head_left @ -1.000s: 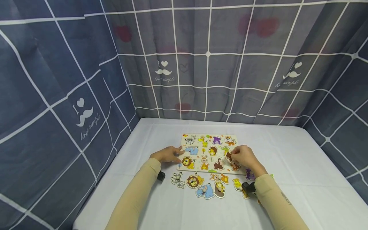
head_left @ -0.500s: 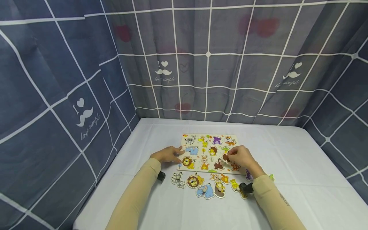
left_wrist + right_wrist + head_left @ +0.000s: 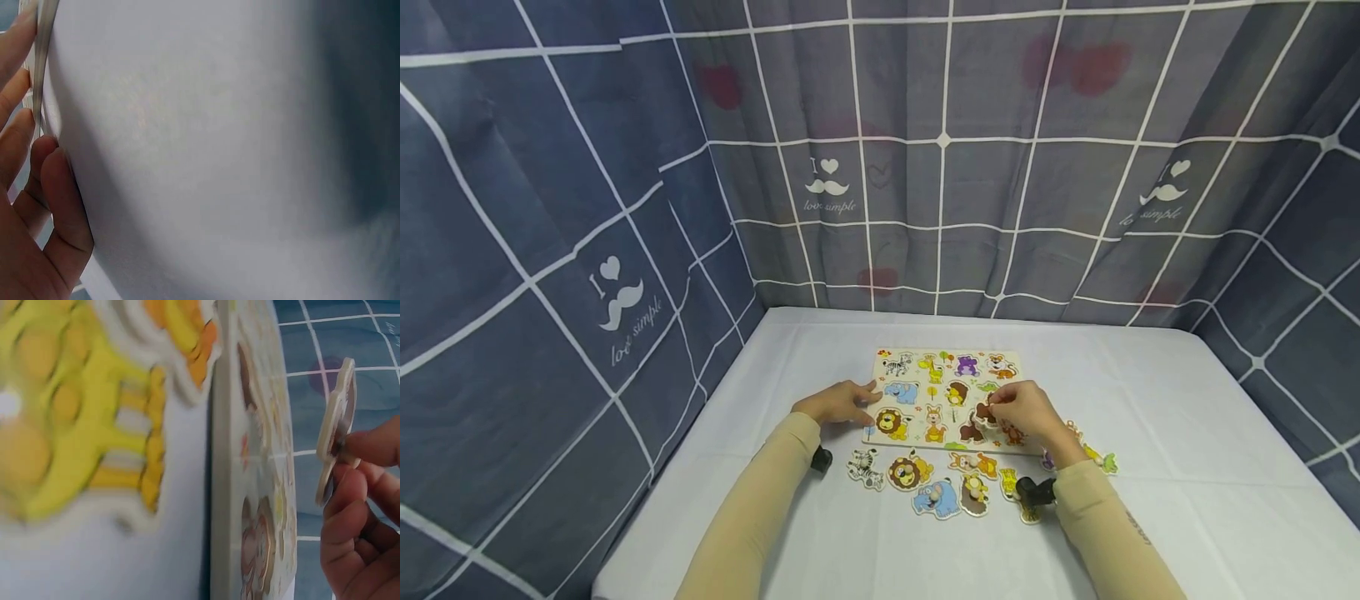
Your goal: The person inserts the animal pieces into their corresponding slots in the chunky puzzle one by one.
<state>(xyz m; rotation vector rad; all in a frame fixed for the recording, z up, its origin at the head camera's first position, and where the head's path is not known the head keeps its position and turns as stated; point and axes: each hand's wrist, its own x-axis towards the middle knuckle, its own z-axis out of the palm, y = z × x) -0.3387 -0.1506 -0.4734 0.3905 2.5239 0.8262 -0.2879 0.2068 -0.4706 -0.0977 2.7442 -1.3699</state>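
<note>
Right fingers (image 3: pixel 349 487) around a brown piece (image 3: pixel 338 412) above the animal-printed puzzle board (image 3: pixel 916 410).

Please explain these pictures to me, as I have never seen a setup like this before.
There is no machine: each grip is simply a person's bare hand. The widest picture comes from a head-worn camera looking forward and down; the other two come from cameras on the wrists.

On the white table lies a puzzle board printed with animals. Loose in front of it lie a zebra piece, a lion piece, an elephant piece and a hedgehog piece, among others, some partly hidden by the right arm.

The left grip rests at the board's left edge. The right grip pinches a brown piece over the board; the right wrist view shows it nearly edge-on, so I cannot tell which animal it is. Behind the table hangs a dark curtain with white lines.
</note>
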